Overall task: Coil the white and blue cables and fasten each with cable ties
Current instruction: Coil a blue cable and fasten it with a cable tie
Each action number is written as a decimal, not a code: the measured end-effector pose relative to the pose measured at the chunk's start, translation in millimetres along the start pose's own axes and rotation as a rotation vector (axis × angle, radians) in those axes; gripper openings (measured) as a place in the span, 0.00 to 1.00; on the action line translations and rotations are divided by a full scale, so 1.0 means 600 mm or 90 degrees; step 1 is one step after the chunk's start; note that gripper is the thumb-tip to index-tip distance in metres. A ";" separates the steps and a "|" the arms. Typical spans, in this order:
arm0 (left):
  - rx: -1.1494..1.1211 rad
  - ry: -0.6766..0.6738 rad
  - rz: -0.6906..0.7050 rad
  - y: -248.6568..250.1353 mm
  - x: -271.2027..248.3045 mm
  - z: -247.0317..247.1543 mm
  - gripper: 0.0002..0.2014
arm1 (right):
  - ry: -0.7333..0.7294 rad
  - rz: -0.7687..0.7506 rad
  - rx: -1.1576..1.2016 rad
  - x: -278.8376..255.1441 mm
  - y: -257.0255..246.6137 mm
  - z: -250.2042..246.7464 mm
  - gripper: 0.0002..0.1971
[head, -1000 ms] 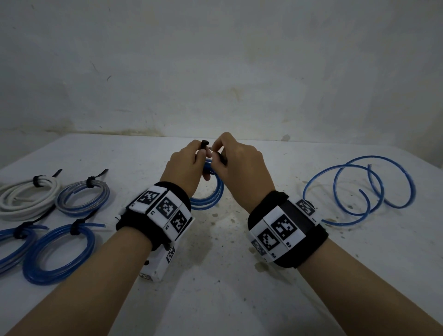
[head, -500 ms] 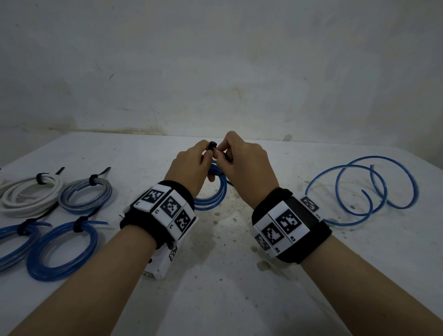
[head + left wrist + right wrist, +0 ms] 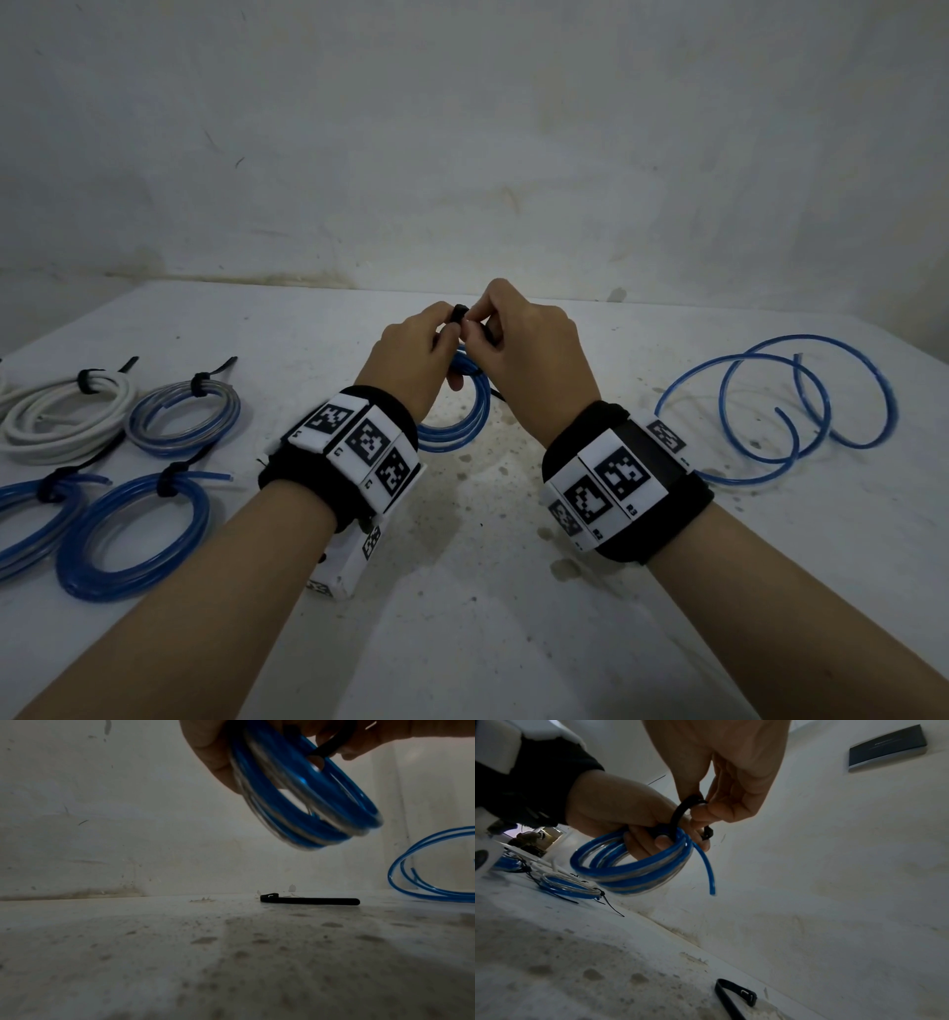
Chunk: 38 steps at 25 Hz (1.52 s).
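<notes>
Above the table's middle my left hand (image 3: 411, 354) grips a small blue coil (image 3: 470, 416) (image 3: 295, 801) (image 3: 634, 868). A black cable tie (image 3: 680, 811) (image 3: 458, 312) loops over the coil's top. My right hand (image 3: 518, 344) pinches that tie between thumb and forefinger (image 3: 716, 811), right against my left fingers. One loose end of the coil (image 3: 709, 874) hangs down. An uncoiled blue cable (image 3: 770, 406) (image 3: 432, 866) lies in wide loops at the right. A spare black tie (image 3: 308, 900) (image 3: 734, 998) lies flat on the table beyond my hands.
Several tied coils lie at the left: a white one (image 3: 56, 411), a pale blue one (image 3: 185, 421) and two blue ones (image 3: 133, 534) (image 3: 25, 519), each with a black tie. The stained white table (image 3: 462, 591) meets a bare wall at the back.
Both hands have stayed together over the coil and risen slightly. The fingers have shifted a little on the tie at the coil's top.
</notes>
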<state>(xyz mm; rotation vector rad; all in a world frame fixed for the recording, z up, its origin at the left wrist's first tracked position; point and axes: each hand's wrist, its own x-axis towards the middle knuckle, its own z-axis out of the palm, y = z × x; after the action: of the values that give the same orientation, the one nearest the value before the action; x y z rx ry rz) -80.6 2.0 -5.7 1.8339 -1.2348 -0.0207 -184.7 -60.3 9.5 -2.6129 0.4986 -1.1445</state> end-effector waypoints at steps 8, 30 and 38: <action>-0.012 -0.046 0.030 0.003 -0.003 0.006 0.09 | -0.030 0.041 -0.028 0.005 0.006 0.000 0.06; -0.117 -0.040 0.076 0.013 -0.011 -0.002 0.14 | 0.077 -0.045 -0.036 0.003 0.012 0.001 0.08; -0.221 -0.019 0.120 0.029 -0.026 -0.031 0.13 | -0.108 0.163 0.243 0.034 -0.011 -0.051 0.21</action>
<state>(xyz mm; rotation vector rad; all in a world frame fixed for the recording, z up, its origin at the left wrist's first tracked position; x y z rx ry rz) -92.7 23.8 10.5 1.4193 -1.3278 -0.1493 -193.2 -64.8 45.7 -2.2176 0.5046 -0.8324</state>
